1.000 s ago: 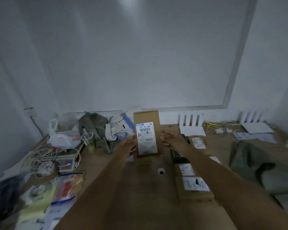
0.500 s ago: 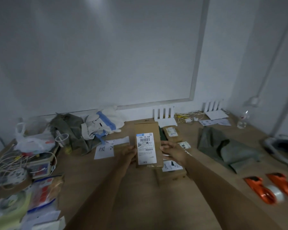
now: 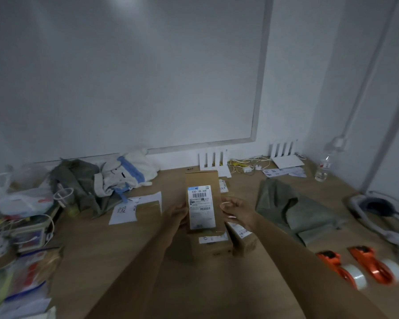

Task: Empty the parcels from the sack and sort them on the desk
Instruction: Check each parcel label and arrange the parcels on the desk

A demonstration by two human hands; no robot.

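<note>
Both hands, left [image 3: 176, 214] and right [image 3: 238, 212], grip upright cardboard parcel [image 3: 204, 199] by its sides above bench [image 3: 129, 247].

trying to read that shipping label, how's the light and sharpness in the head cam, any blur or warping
Head view: dim, greyish light with a soft bright patch high on the wall. The label on the held box shows its large code, the fine print is too soft. The tape dispensers at the right edge are smeared, and the wide lens bends the wall trim.

Brown parcel [image 3: 203, 180], orange tape dispensers [image 3: 369, 264]
</note>
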